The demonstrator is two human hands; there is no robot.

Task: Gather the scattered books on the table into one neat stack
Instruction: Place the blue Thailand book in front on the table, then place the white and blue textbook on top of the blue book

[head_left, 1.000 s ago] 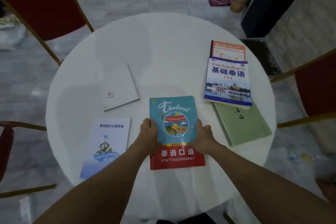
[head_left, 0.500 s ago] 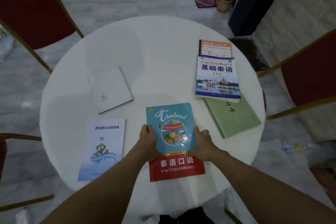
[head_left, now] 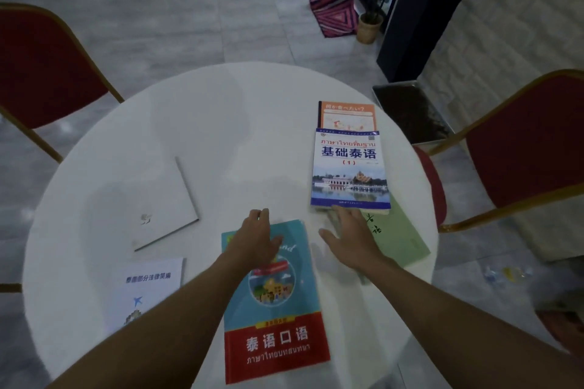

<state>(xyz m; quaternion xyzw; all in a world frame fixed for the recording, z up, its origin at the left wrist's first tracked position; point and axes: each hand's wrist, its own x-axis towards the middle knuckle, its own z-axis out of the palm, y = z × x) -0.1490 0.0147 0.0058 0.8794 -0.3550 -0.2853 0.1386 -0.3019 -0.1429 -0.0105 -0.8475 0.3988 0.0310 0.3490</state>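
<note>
On the round white desk (head_left: 221, 123), going from the left, I see a pale blue booklet with a plane drawing (head_left: 145, 290) headed 泰国部分法律简编, and beyond it a plain white notebook (head_left: 158, 208), both untouched. At the near middle lies the teal and red phrasebook (head_left: 275, 319), reading 泰语口语 with Thai script beneath. Half a second ago both my hands clasped its sides; now they have let go. My left hand (head_left: 257, 238) hovers over its top edge, fingers loosely apart, holding nothing. My right hand (head_left: 349, 240) has swung toward the right pile, fingers spread and empty, over the corner of the green thin book (head_left: 398, 240). On top of that sits the blue and white textbook (head_left: 349, 167), 基础泰语 (1), partly covering an orange booklet (head_left: 346, 115) with Japanese writing. I judge the phrasebook is set as the stack's base, and the right-hand books come next.
</note>
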